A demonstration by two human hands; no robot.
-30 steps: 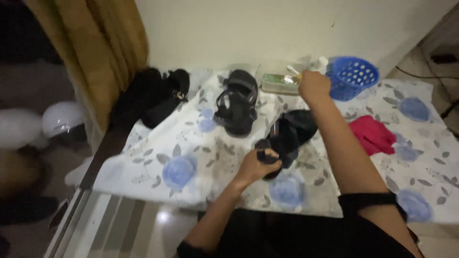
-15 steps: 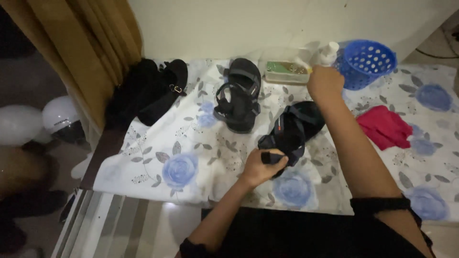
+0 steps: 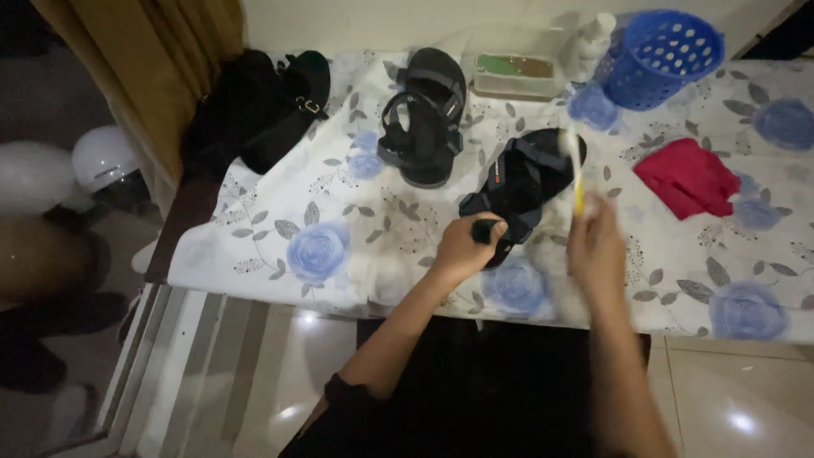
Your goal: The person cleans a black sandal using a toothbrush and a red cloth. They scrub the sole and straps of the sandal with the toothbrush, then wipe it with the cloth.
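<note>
A floral cloth (image 3: pixel 356 229) spreads under both hands and carries everything else. At its far left corner, well beyond the left hand, lies a heap of black shoes (image 3: pixel 254 110). Straight ahead of the left hand, farther off, sit two stacked black sandals (image 3: pixel 424 127). A blue basket (image 3: pixel 661 55) lies tipped on its side far ahead of the right hand, and a red rag (image 3: pixel 687 178) lies just to that hand's right. The sandal (image 3: pixel 521 187) being worked on lies between the hands and a little ahead of them. The left hand (image 3: pixel 462 250) is closed on its near end. The right hand (image 3: pixel 598 246), blurred, is closed around a toothbrush (image 3: pixel 577 170) with a yellow handle, whose head points away over the sandal's far end. A small flat box (image 3: pixel 517 76) rests beyond that.
</note>
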